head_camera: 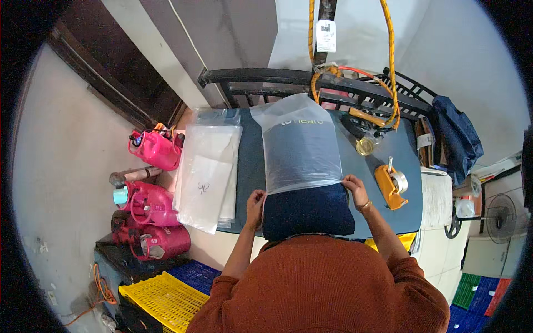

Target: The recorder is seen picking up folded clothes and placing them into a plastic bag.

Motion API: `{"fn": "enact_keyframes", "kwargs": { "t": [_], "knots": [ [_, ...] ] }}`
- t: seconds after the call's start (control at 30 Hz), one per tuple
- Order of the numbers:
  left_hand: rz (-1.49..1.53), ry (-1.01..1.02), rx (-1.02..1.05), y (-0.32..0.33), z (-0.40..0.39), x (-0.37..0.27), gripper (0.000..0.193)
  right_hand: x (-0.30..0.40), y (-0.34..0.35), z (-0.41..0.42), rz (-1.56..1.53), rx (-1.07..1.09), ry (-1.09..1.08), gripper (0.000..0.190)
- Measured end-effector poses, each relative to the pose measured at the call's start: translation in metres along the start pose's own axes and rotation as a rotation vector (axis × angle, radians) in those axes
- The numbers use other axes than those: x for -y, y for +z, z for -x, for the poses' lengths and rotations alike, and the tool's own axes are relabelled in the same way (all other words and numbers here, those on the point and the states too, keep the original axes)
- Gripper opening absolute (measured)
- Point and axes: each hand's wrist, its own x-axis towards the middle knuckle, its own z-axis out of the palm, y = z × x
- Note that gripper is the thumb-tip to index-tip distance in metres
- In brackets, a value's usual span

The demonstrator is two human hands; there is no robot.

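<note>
A folded dark navy garment (308, 212) lies in front of me, its far part inside a translucent plastic bag (302, 154) that bears printing. The near part of the garment sticks out of the bag's mouth. My left hand (255, 208) pinches the left corner of the bag's mouth, at the garment's side. At the opposite corner, my right hand (355, 190) grips the bag's edge between thumb and fingers. The bag's far end stands up loose and crumpled. Beneath everything is a table with a blue-grey padded top (250, 166).
Flat plastic bags (204, 175) and a marked paper sheet lie left. An orange tape dispenser (390, 187) stands right, below a clothes iron (362, 125) with hanging yellow hoses (391, 54). Pink gas cylinders (156, 204) and a yellow plastic crate (166, 299) sit left. A black rail (266, 77) edges the back.
</note>
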Motion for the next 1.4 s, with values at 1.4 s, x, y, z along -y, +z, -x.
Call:
{"fn": "enact_keyframes", "kwargs": {
  "t": [1.4],
  "knots": [
    [-0.887, 0.621, 0.181, -0.063, 0.121, -0.048, 0.023, -0.054, 0.024, 0.052, -0.014, -0.192, -0.014, 0.052]
  ]
}}
